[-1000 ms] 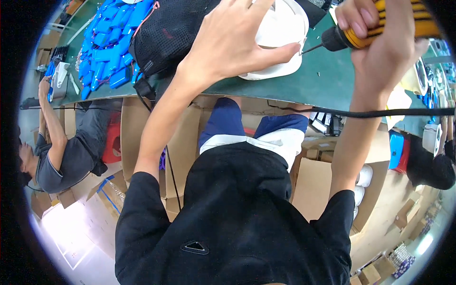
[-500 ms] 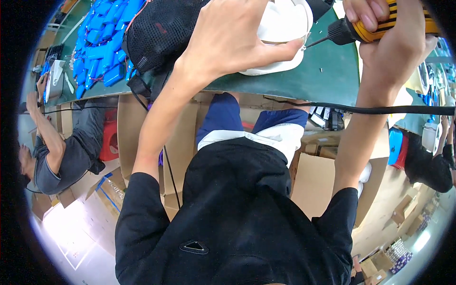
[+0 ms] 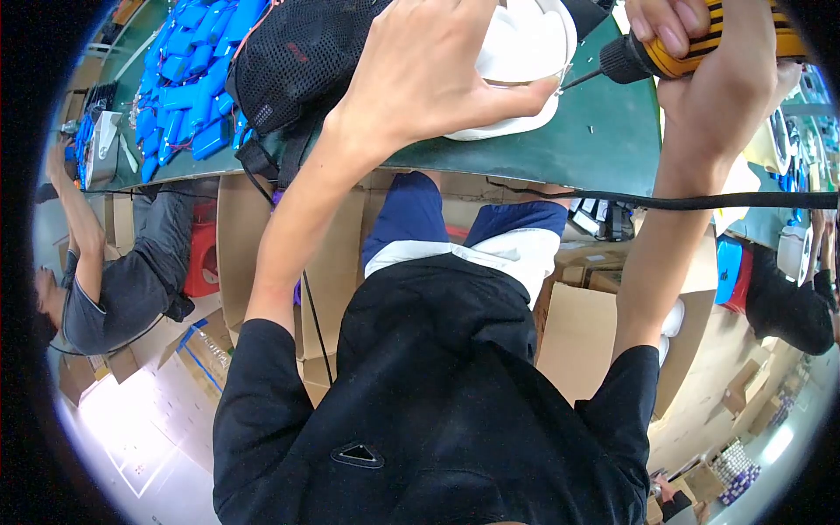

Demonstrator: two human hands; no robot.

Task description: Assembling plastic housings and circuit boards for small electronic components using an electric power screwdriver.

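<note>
My left hand [image 3: 429,74] is closed on a white rounded plastic housing [image 3: 525,44] at the far edge of the view, its thumb pressed along the right side. In my right hand [image 3: 717,87] lies a yellow-and-black power screwdriver [image 3: 626,59], held sideways with the fingers wrapped round its body. The thin bit points left and reaches the housing's right rim beside my left thumb tip. Whether a screw sits under the bit is too small to tell. Beneath the housing is the green tabletop [image 3: 604,149].
Left of my hand lies a black mesh bag [image 3: 297,66], with a heap of blue wrapped packs [image 3: 188,87] beyond it. A black cable [image 3: 682,201] crosses under my right forearm. Cardboard boxes [image 3: 573,332] stand below the table. A co-worker [image 3: 131,284] sits at the left.
The screwdriver and my right hand have shifted very slightly left. My left hand keeps its hold on the housing. The co-worker at the left has moved an arm.
</note>
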